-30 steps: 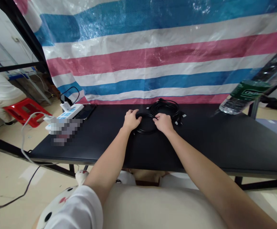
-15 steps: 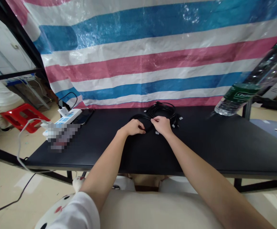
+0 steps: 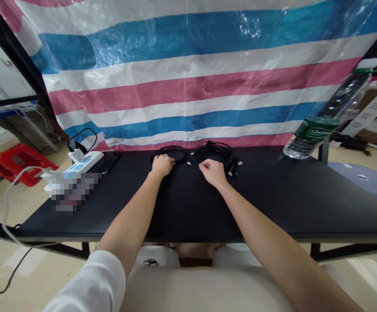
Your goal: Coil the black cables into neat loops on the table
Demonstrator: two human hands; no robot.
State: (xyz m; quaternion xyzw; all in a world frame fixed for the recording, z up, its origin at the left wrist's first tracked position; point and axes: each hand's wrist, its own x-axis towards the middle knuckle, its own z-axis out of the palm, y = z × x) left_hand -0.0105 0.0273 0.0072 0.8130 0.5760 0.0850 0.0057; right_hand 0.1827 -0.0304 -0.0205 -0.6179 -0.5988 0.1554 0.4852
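A small coil of black cable (image 3: pixel 172 151) lies on the black table (image 3: pixel 182 203) near its far edge. My left hand (image 3: pixel 161 165) is closed on the near side of that coil. Just to the right lies a larger bundle of black cables (image 3: pixel 217 154) with several white-tipped plugs. My right hand (image 3: pixel 212 172) rests in a loose fist in front of this bundle, touching its near edge; whether it grips a strand is hidden.
A white power strip (image 3: pixel 81 161) and a dark phone (image 3: pixel 105 162) lie at the table's far left. A clear water bottle (image 3: pixel 315 132) with a green label leans at the far right. A striped tarp (image 3: pixel 188 73) hangs behind. A red stool (image 3: pixel 16 162) stands left.
The small coil has been drawn leftward away from the larger bundle by my left hand. My hands, close together before, are now apart. The view has shifted slightly.
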